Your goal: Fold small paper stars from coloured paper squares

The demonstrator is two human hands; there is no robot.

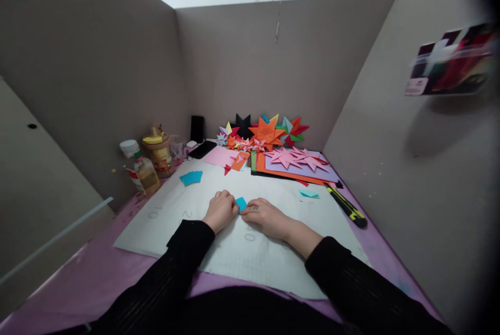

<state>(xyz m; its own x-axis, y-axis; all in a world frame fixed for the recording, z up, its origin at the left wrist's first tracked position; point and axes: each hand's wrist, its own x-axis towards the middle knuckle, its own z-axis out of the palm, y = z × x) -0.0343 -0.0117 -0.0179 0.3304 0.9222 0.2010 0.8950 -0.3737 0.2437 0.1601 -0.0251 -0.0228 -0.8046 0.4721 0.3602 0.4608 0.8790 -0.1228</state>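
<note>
A small piece of blue paper [241, 203] lies between my two hands over the white sheet [156, 231]. My left hand [221, 210] is closed, its fingertips on the paper's left edge. From the other side, my right hand [267, 218] pinches the paper's lower right edge with thumb and fingers. Farther left rests a small stack of blue paper pieces [191, 177]. To the right of my hands is a folded light teal paper piece [309, 194].
Folded paper stars [267, 132] stand against the back panel. Pink stars [287, 158] lie on stacked coloured sheets [273, 172]. A yellow-and-black utility knife [347, 207] lies at right. At left stand a bottle [142, 173] and a tub [158, 152], near a black phone [202, 149].
</note>
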